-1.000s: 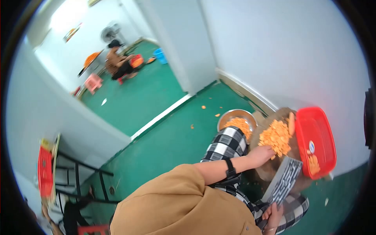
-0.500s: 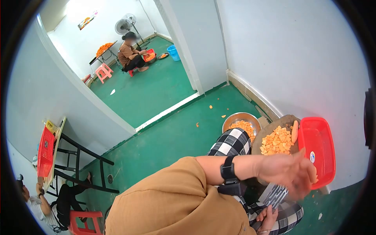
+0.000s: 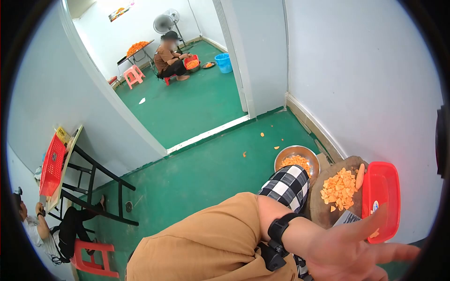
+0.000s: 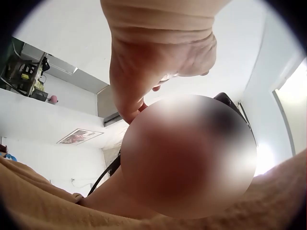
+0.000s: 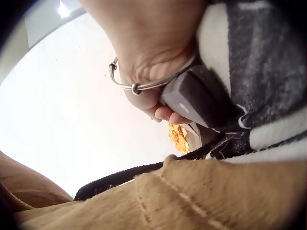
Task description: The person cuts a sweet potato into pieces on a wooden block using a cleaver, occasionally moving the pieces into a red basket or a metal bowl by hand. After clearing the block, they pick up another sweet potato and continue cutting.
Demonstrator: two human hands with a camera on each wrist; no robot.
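My left hand point(image 3: 349, 248) is held up in front of the head camera, its fingers spread and nothing in them; the left wrist view shows this hand point(image 4: 160, 52) close to a blurred round area. Below it, part of the cleaver's patterned blade point(image 3: 347, 218) shows at the edge of the round wooden board point(image 3: 321, 206). In the right wrist view my right hand point(image 5: 148, 62) grips the cleaver's dark handle point(image 5: 192, 98) beside the checked trousers; the left arm hides it in the head view. Orange cut pieces point(image 3: 338, 188) and a whole peeled piece point(image 3: 360, 177) lie on the board.
A red basin point(image 3: 382, 182) adjoins the board's right side, and a steel bowl point(image 3: 296, 151) of orange pieces stands behind my knee. The wall point(image 3: 361, 84) rises behind. A table point(image 3: 70, 157) and red stool point(image 3: 93, 257) are at left. One person sits at left, another beyond the doorway.
My left hand has left the orange pieces and swung right and toward the camera, its fingers spreading. The left arm now covers the right hand and most of the cleaver. The head view has shifted.
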